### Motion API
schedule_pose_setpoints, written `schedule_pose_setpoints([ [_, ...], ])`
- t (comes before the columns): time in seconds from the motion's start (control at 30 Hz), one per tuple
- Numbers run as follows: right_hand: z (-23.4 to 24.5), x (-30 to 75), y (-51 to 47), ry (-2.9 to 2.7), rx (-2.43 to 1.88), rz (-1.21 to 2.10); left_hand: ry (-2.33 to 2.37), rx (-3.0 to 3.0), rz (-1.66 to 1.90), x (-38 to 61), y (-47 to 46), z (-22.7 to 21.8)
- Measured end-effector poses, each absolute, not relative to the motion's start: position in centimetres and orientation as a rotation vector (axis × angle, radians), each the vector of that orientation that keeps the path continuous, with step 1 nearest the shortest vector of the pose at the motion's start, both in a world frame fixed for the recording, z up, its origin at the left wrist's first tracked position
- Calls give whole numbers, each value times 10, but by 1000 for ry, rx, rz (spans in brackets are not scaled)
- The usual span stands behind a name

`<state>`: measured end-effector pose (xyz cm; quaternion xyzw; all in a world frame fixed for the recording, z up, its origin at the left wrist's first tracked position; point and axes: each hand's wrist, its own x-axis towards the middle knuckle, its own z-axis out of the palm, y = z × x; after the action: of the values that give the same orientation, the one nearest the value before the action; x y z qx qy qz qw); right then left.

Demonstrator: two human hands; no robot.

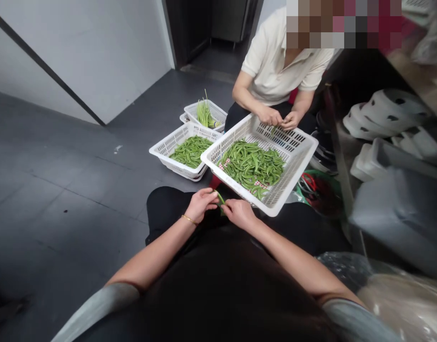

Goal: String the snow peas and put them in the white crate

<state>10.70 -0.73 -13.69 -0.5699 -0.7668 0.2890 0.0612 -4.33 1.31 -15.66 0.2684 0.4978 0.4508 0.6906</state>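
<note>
Between my two hands, over my lap, is a green pea pod [220, 197]. My left hand [201, 205], with a gold bracelet at the wrist, pinches the pod's upper end. Closed on the lower end is my right hand [238, 212], just below the rim of a large white basket [296, 183]. Many loose pea pods [252, 164] lie inside that basket on a red-and-white patterned patch. Left of it stands a smaller white basket [161, 151], also holding pods [191, 151].
Opposite me sits a co-worker [271, 61], both hands over the large basket's far edge. Behind the smaller basket, another white basket [218, 111] holds long green stalks [204, 114]. Stacked white containers [385, 114], a grey bin [400, 209] and plastic bags [400, 304] line the right side.
</note>
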Motion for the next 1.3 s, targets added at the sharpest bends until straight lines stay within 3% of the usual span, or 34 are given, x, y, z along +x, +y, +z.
schedule_pose_setpoints([
  [0.17,-103,118,-9,-2417,-1472,761,1035,768,922,-46,2,-126],
  [0.4,-51,151,4,-1860,-1096,899,773,886,604,-51,1,-67],
  [0.67,-54,146,2,-1715,-1103,1099,695,869,597,-41,-1,-56],
  [0.73,-56,145,3,-1804,-1135,941,679,826,618,-36,-2,-57],
  [0.87,-62,138,4,-2030,-1140,222,667,657,717,-23,-1,-62],
  [0.97,-62,146,3,-2053,-1052,22,714,566,825,-21,2,-67],
  [1.13,-42,184,3,-1889,-1158,204,894,675,1063,-38,7,-65],
  [1.3,-46,172,-1,-2304,-1142,582,948,853,1055,-40,4,-57],
])
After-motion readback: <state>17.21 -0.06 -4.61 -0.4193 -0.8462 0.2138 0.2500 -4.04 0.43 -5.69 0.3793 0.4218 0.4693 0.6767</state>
